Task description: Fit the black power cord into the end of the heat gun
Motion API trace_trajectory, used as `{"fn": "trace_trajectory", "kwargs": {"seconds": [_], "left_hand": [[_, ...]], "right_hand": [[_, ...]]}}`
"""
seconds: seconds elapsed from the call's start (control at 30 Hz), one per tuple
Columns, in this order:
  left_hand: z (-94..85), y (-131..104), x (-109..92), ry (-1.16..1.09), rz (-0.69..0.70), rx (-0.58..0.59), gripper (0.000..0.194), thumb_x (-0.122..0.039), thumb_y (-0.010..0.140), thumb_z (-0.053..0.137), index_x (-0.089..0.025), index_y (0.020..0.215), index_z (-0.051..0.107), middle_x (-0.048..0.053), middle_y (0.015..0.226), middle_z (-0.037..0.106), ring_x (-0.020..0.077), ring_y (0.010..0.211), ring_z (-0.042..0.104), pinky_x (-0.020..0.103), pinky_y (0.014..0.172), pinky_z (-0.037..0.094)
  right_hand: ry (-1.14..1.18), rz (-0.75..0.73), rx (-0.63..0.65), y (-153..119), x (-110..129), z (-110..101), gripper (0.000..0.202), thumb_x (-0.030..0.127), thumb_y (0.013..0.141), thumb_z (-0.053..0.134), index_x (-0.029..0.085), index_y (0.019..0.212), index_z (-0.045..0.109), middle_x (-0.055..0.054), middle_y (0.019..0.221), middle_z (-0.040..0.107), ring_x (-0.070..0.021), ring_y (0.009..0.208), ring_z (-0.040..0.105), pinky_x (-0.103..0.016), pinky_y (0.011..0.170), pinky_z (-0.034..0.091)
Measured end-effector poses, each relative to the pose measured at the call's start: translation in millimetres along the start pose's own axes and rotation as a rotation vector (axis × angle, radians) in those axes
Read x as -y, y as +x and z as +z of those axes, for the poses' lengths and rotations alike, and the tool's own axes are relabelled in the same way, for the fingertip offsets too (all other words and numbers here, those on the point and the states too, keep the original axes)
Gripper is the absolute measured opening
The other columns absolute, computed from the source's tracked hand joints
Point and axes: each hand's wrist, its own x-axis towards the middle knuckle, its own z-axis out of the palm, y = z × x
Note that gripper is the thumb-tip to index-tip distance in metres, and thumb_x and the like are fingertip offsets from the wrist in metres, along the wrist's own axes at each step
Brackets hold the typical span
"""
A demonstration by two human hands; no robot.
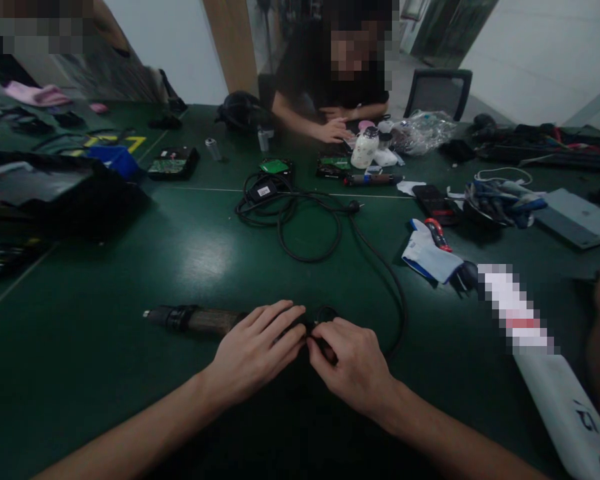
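A dark cylindrical power tool [210, 321] lies on the green table, its metal tip pointing left. My left hand [260, 343] is closed over the tool's right end. Beside it, my right hand [353, 357] pinches at the end of the tool, where the black cable [403, 307] comes in. The fingertips of both hands nearly meet and cover the joint between tool and cable. From there the cable curves right and up to a loose coil with a black adapter box [264, 191].
Across the green table [130, 267] a person [305, 87] sits with both forearms on it. Circuit boards [277, 167], a white bottle [365, 148], a phone [435, 204], a glove [430, 253] and a laptop [583, 217] lie around. A white device [563, 400] stretches along the right.
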Motion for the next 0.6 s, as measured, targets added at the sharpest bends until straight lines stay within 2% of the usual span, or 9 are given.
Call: {"fn": "trace_trajectory", "kwargs": {"seconds": [0.43, 0.6], "left_hand": [[0.0, -0.7, 0.4, -0.015, 0.033, -0.004, 0.02, -0.024, 0.102, 0.057, -0.019, 0.12, 0.065, 0.006, 0.144, 0.057, 0.0281, 0.133, 0.052, 0.044, 0.103, 0.05], [0.2, -0.5, 0.7, -0.002, 0.017, -0.023, 0.021, -0.027, 0.102, 0.059, -0.017, 0.118, 0.065, 0.007, 0.143, 0.058, 0.028, 0.133, 0.053, 0.043, 0.103, 0.051]], "right_hand": [[0.018, 0.006, -0.008, -0.3, 0.4, 0.9, 0.015, 0.024, 0.099, 0.054, 0.021, 0.085, 0.058, -0.001, 0.08, 0.062, -0.0144, 0.071, 0.055, -0.027, 0.063, 0.035], [0.014, 0.013, -0.006, -0.6, 0.2, 1.3, 0.015, 0.025, 0.099, 0.054, 0.021, 0.085, 0.058, -0.001, 0.079, 0.061, -0.0146, 0.072, 0.055, -0.028, 0.064, 0.035]]}}
